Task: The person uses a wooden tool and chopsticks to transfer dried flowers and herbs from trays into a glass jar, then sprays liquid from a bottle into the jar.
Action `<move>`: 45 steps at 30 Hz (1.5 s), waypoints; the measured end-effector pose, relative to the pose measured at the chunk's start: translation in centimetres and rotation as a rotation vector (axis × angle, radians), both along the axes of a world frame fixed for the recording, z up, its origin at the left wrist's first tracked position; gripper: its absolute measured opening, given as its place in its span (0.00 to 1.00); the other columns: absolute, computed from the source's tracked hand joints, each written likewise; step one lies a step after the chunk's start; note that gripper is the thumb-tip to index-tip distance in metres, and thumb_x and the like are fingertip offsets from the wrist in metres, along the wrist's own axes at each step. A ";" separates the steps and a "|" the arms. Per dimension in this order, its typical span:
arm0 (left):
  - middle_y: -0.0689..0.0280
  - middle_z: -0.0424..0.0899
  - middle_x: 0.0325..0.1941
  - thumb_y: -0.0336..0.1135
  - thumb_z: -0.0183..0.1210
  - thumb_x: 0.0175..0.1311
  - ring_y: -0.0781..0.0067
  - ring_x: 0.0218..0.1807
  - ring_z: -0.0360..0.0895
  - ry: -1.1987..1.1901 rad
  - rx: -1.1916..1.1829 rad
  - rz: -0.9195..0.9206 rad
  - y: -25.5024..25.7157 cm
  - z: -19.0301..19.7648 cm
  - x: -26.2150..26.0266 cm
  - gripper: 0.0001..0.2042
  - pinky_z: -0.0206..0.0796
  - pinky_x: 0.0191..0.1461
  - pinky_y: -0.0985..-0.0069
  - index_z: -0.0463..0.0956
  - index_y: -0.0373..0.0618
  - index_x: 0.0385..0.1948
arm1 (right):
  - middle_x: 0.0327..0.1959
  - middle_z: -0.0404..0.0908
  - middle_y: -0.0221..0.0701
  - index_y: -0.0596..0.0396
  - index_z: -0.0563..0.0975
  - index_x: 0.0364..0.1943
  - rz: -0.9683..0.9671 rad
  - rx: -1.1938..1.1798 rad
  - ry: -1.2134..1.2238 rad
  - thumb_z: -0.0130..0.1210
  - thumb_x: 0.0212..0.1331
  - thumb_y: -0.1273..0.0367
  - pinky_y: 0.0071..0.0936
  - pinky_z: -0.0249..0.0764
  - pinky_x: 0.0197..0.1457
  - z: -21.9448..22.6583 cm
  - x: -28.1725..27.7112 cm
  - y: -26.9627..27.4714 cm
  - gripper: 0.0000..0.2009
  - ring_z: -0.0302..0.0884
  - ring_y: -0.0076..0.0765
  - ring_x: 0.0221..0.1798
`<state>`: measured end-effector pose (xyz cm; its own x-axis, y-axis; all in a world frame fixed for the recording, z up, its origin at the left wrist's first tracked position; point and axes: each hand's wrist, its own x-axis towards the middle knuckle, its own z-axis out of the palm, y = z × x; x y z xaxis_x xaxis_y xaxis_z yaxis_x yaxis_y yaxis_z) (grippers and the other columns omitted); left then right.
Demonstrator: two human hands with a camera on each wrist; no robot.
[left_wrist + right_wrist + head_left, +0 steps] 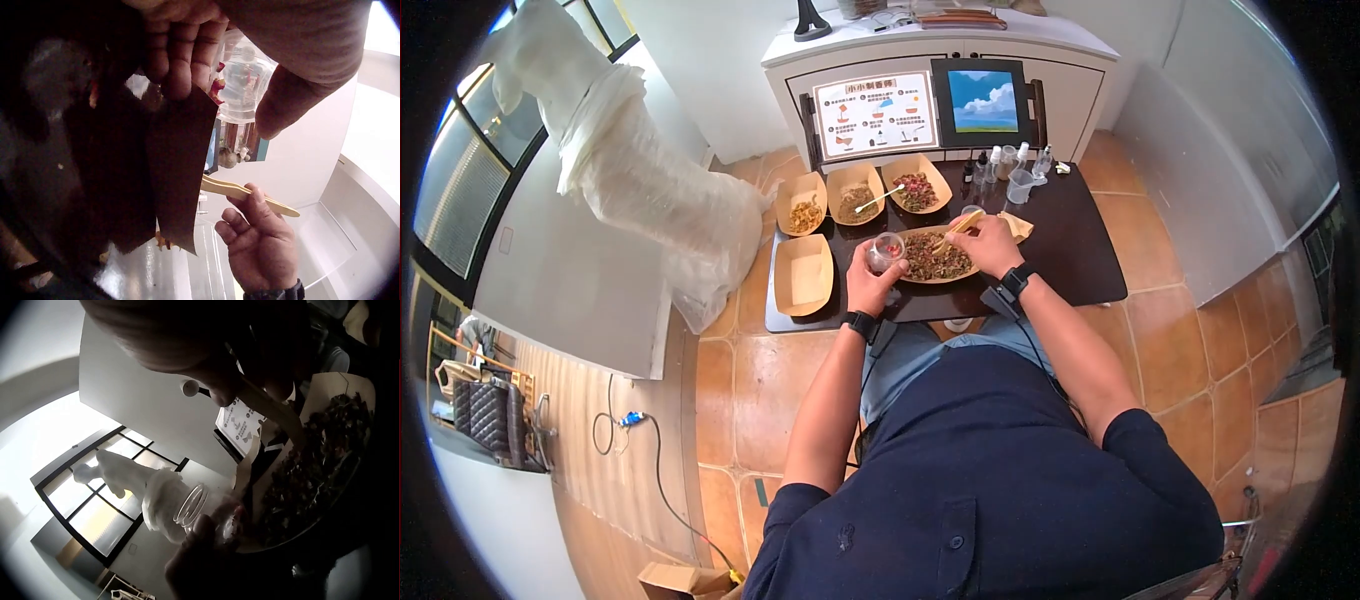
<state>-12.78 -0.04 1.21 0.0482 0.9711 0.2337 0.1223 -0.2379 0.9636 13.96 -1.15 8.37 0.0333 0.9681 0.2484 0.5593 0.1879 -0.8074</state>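
The left hand (870,285) grips a small clear jar (886,252) with a few red petals inside, tilted beside the tray of dried plant bits (935,262). In the left wrist view the jar (244,78) sits between thumb and fingers. The right hand (992,246) pinches wooden tongs (962,228), whose tips reach down to the dried bits. The tongs (250,195) lie between thumb and forefinger of the right hand (262,240) in the left wrist view. Dark dried pieces (312,469) fill the tray in the right wrist view, with the jar (194,506) at its left.
Behind stand three paper trays, holding yellow bits (804,217), brown bits (855,200) with a white spoon (880,199), and red petals (917,190). An empty paper tray (803,277) lies at left. Small bottles (1008,160) and a plastic cup (1019,186) stand at the back right.
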 end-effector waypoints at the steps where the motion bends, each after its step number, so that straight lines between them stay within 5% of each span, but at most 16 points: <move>1: 0.56 0.91 0.54 0.44 0.81 0.58 0.68 0.54 0.88 0.016 0.004 0.007 0.0 0.0 0.0 0.34 0.79 0.61 0.68 0.76 0.36 0.63 | 0.39 0.93 0.41 0.58 0.90 0.44 -0.001 0.001 0.000 0.73 0.62 0.63 0.36 0.85 0.50 0.1 -0.1 -0.1 0.13 0.93 0.42 0.42; 7: 0.56 0.91 0.55 0.44 0.81 0.58 0.67 0.54 0.88 0.016 0.007 0.007 -0.2 0.2 0.0 0.35 0.79 0.61 0.68 0.76 0.37 0.63 | 0.39 0.93 0.41 0.59 0.89 0.45 -0.045 0.103 0.043 0.72 0.66 0.63 0.36 0.84 0.47 -0.7 0.0 0.0 0.14 0.92 0.40 0.40; 13: 0.56 0.90 0.55 0.45 0.81 0.57 0.66 0.55 0.88 -0.044 -0.024 -0.010 0.7 -1.6 -0.1 0.35 0.78 0.62 0.68 0.76 0.37 0.63 | 0.32 0.88 0.28 0.58 0.84 0.49 -0.085 0.336 0.294 0.65 0.75 0.65 0.25 0.81 0.39 4.5 -0.7 -2.2 0.10 0.87 0.21 0.36; 17: 0.56 0.91 0.55 0.45 0.81 0.57 0.66 0.54 0.88 -0.006 -0.008 0.011 0.4 -1.1 0.0 0.35 0.79 0.61 0.68 0.76 0.37 0.63 | 0.48 0.89 0.34 0.58 0.82 0.50 0.110 0.521 0.592 0.58 0.79 0.70 0.23 0.80 0.39 10.7 -3.1 -5.6 0.07 0.85 0.23 0.35; 21: 0.56 0.91 0.54 0.45 0.82 0.57 0.67 0.54 0.88 -0.048 -0.015 -0.003 0.8 -1.7 0.0 0.36 0.79 0.61 0.68 0.76 0.37 0.63 | 0.51 0.88 0.36 0.60 0.81 0.50 0.172 0.593 0.423 0.56 0.76 0.74 0.23 0.80 0.39 11.9 -3.1 -6.6 0.06 0.85 0.23 0.35; 25: 0.56 0.91 0.54 0.45 0.82 0.56 0.68 0.54 0.88 -0.040 -0.023 -0.005 0.5 -1.2 -0.1 0.36 0.79 0.60 0.68 0.77 0.37 0.63 | 0.38 0.89 0.31 0.59 0.82 0.50 0.084 0.469 0.227 0.58 0.76 0.73 0.25 0.78 0.37 10.2 -2.8 -6.5 0.06 0.84 0.21 0.34; 29: 0.56 0.91 0.54 0.44 0.81 0.56 0.69 0.54 0.88 -0.011 -0.020 0.025 0.0 -0.5 -0.1 0.35 0.79 0.60 0.69 0.77 0.36 0.63 | 0.32 0.86 0.31 0.62 0.81 0.52 -0.034 0.717 0.061 0.63 0.76 0.68 0.28 0.79 0.37 10.7 -3.9 -8.2 0.11 0.84 0.29 0.31; 32: 0.60 0.88 0.57 0.39 0.79 0.62 0.72 0.57 0.86 -0.013 -0.028 -0.032 0.5 -1.1 -0.1 0.33 0.78 0.62 0.72 0.73 0.36 0.66 | 0.41 0.87 0.38 0.63 0.82 0.56 0.019 0.940 -0.152 0.62 0.75 0.68 0.36 0.81 0.47 14.1 -2.7 -12.2 0.13 0.84 0.43 0.41; 33: 0.60 0.88 0.57 0.39 0.79 0.62 0.72 0.57 0.86 -0.011 -0.033 -0.030 0.5 -1.1 -0.2 0.33 0.78 0.62 0.72 0.73 0.36 0.66 | 0.41 0.88 0.38 0.63 0.83 0.55 0.049 1.038 -0.029 0.62 0.73 0.70 0.40 0.81 0.49 13.4 -2.4 -12.8 0.12 0.81 0.45 0.42; 34: 0.58 0.89 0.55 0.41 0.80 0.59 0.71 0.55 0.87 -0.029 -0.019 -0.012 0.4 -1.0 -0.1 0.34 0.78 0.61 0.71 0.75 0.36 0.64 | 0.44 0.85 0.37 0.56 0.81 0.45 0.073 1.105 -0.428 0.50 0.83 0.60 0.47 0.83 0.50 16.8 -0.9 -15.3 0.14 0.81 0.48 0.46; 35: 0.56 0.91 0.54 0.44 0.81 0.57 0.70 0.53 0.88 -0.048 -0.004 0.003 0.3 -0.8 0.1 0.35 0.79 0.60 0.69 0.77 0.35 0.62 | 0.44 0.84 0.38 0.53 0.75 0.41 0.088 1.261 -0.385 0.49 0.84 0.54 0.53 0.83 0.52 18.3 -1.5 -16.8 0.17 0.79 0.49 0.48; 36: 0.56 0.91 0.54 0.44 0.81 0.57 0.70 0.53 0.88 -0.047 -0.005 -0.004 0.1 -0.4 0.1 0.35 0.79 0.60 0.69 0.77 0.35 0.62 | 0.43 0.84 0.35 0.50 0.73 0.44 0.007 1.403 -0.003 0.48 0.83 0.49 0.56 0.83 0.54 18.3 -3.5 -17.4 0.19 0.78 0.46 0.48; 38: 0.56 0.90 0.54 0.44 0.81 0.57 0.70 0.54 0.88 -0.002 0.000 0.008 -0.2 0.3 0.0 0.35 0.79 0.60 0.69 0.77 0.35 0.62 | 0.42 0.81 0.27 0.45 0.76 0.50 0.154 1.560 0.152 0.48 0.83 0.47 0.49 0.80 0.53 20.3 -3.1 -19.9 0.18 0.76 0.38 0.45; 39: 0.56 0.90 0.54 0.44 0.81 0.57 0.70 0.54 0.88 0.001 0.000 0.003 -0.1 0.0 0.1 0.35 0.79 0.60 0.69 0.77 0.35 0.62 | 0.35 0.81 0.21 0.42 0.77 0.43 0.181 1.562 0.289 0.58 0.78 0.53 0.37 0.78 0.43 21.8 -4.1 -21.5 0.11 0.76 0.28 0.42; 41: 0.56 0.90 0.55 0.44 0.81 0.57 0.69 0.54 0.88 -0.055 -0.011 -0.009 0.3 -0.7 0.1 0.35 0.79 0.61 0.69 0.77 0.35 0.63 | 0.37 0.76 0.14 0.39 0.78 0.40 0.253 1.601 0.294 0.53 0.82 0.48 0.27 0.70 0.43 22.3 -3.2 -23.0 0.15 0.71 0.23 0.39; 45: 0.57 0.90 0.55 0.43 0.81 0.57 0.69 0.55 0.87 -0.052 -0.008 -0.011 0.3 -0.6 0.1 0.35 0.79 0.62 0.69 0.76 0.36 0.63 | 0.34 0.73 0.12 0.38 0.77 0.37 0.140 1.656 0.258 0.53 0.81 0.51 0.20 0.65 0.37 23.8 -3.3 -25.7 0.14 0.68 0.18 0.35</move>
<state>-12.69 0.27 0.58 0.0466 0.9725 0.2282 0.0695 -0.2311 0.9705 10.66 -26.88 32.20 0.1751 -0.3134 0.9333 0.3594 0.9029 0.2357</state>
